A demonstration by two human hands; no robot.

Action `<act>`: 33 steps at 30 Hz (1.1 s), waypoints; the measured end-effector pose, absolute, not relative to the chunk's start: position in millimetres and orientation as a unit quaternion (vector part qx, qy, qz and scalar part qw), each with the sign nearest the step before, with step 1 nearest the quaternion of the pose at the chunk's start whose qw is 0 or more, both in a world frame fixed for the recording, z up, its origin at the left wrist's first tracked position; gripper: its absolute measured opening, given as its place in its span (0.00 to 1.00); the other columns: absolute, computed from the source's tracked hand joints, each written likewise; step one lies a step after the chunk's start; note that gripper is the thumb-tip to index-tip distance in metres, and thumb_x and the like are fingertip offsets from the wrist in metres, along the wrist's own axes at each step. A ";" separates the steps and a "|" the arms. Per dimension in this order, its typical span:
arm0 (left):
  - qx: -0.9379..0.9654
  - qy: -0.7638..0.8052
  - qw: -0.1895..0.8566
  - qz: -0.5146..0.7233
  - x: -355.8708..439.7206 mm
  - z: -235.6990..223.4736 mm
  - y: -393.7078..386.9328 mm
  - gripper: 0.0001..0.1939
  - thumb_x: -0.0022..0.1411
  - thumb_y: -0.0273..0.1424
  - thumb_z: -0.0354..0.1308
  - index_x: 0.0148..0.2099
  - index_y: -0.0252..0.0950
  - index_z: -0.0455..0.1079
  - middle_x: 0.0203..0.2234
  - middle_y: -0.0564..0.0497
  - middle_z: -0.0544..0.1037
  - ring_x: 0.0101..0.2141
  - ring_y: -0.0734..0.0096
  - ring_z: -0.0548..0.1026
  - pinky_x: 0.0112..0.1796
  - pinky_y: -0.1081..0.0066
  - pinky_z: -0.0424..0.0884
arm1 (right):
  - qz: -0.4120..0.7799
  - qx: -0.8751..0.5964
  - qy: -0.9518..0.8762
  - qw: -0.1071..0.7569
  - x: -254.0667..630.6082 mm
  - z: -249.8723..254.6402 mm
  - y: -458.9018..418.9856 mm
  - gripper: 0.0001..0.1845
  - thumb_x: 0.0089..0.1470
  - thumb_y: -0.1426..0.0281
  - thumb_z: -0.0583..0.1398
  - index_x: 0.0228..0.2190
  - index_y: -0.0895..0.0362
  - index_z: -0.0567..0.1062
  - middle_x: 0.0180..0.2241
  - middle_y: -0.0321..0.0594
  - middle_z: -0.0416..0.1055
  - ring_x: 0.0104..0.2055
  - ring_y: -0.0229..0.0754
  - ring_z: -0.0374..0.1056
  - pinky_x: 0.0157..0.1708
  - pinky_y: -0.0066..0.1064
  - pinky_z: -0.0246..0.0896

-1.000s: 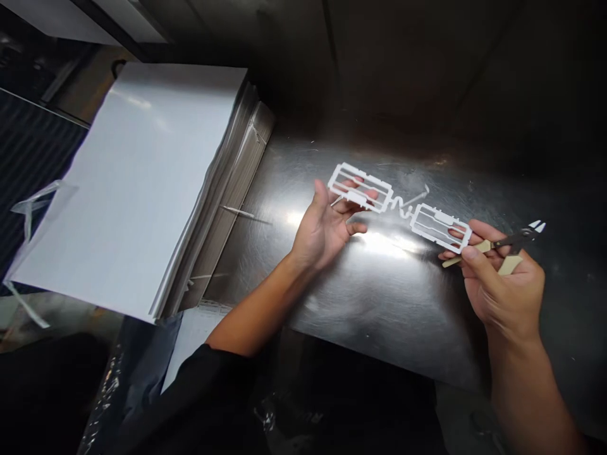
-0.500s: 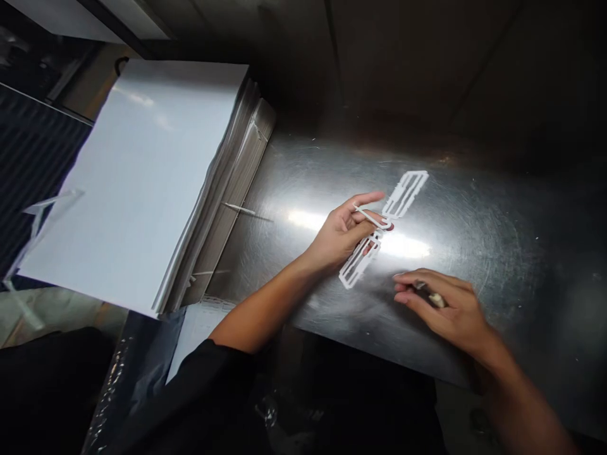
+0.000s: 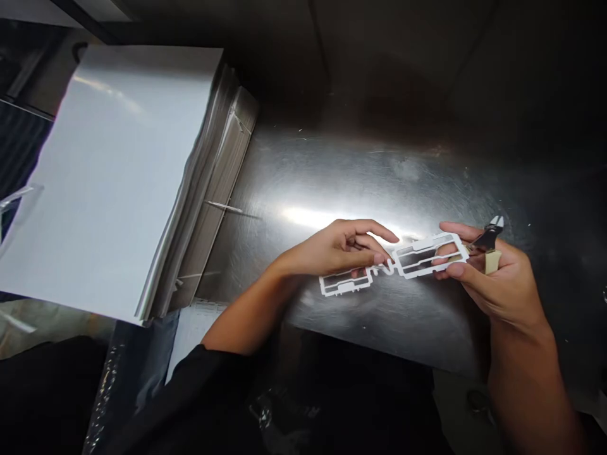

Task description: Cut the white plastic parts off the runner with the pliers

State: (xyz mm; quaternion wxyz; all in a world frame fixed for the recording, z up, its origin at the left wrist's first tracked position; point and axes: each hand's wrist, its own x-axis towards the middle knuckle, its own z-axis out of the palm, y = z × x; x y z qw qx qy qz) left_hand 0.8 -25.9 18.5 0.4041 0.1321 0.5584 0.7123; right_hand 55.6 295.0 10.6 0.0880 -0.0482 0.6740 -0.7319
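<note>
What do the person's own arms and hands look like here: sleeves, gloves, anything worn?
Both hands are bare: no gloves, rings or watch show on the left hand or the right hand. The left arm has a black sleeve pushed up near the elbow. The right forearm is bare as far as the frame shows.

A white plastic frame piece [image 3: 393, 268] lies over the scratched silver-grey table [image 3: 379, 177]; beside it, cutters [image 3: 488, 246] have beige handles; left of the table, a white sheet stack [image 3: 109, 164].
</note>
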 end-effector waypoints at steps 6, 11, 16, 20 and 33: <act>0.002 0.546 0.203 0.813 -17.8 19.8 -37.6 0.31 0.73 0.57 0.72 0.57 0.32 0.83 0.49 0.35 0.88 0.46 0.51 0.89 0.43 0.63 0.88 | -0.784 -0.003 0.618 -0.058 48.9 18.1 289.0 0.31 0.56 0.57 0.86 0.57 0.47 0.88 0.36 0.40 0.81 0.30 0.46 0.77 0.31 0.38 0.83; -0.014 0.499 0.219 0.839 -15.6 19.0 -29.8 0.32 0.71 0.55 0.75 0.57 0.30 0.83 0.37 0.39 0.86 0.30 0.58 0.86 0.29 0.68 0.83 | -0.788 0.030 0.608 -0.092 47.9 16.4 287.6 0.33 0.53 0.53 0.88 0.56 0.47 0.88 0.36 0.38 0.80 0.30 0.46 0.76 0.31 0.39 0.80; -0.051 0.503 0.194 0.840 -10.7 20.1 -21.0 0.31 0.70 0.54 0.76 0.56 0.30 0.82 0.32 0.43 0.84 0.25 0.66 0.82 0.25 0.73 0.79 | -0.779 0.017 0.620 -0.090 51.3 17.8 284.8 0.33 0.58 0.51 0.85 0.60 0.44 0.87 0.39 0.39 0.82 0.32 0.47 0.77 0.33 0.41 0.81; -0.098 0.490 0.154 0.853 -15.0 17.9 -18.6 0.32 0.72 0.59 0.72 0.54 0.32 0.80 0.29 0.47 0.82 0.22 0.69 0.80 0.22 0.75 0.75 | -0.775 0.008 0.627 -0.082 54.0 21.9 281.3 0.31 0.62 0.58 0.84 0.62 0.41 0.85 0.42 0.41 0.84 0.35 0.48 0.79 0.38 0.42 0.83; -0.115 0.476 0.164 0.857 -16.1 20.9 -19.0 0.37 0.75 0.65 0.63 0.50 0.32 0.80 0.28 0.47 0.79 0.21 0.70 0.79 0.20 0.75 0.74 | -0.763 -0.006 0.641 -0.080 56.0 20.2 282.6 0.29 0.67 0.60 0.80 0.65 0.41 0.84 0.45 0.42 0.84 0.37 0.48 0.80 0.43 0.43 0.85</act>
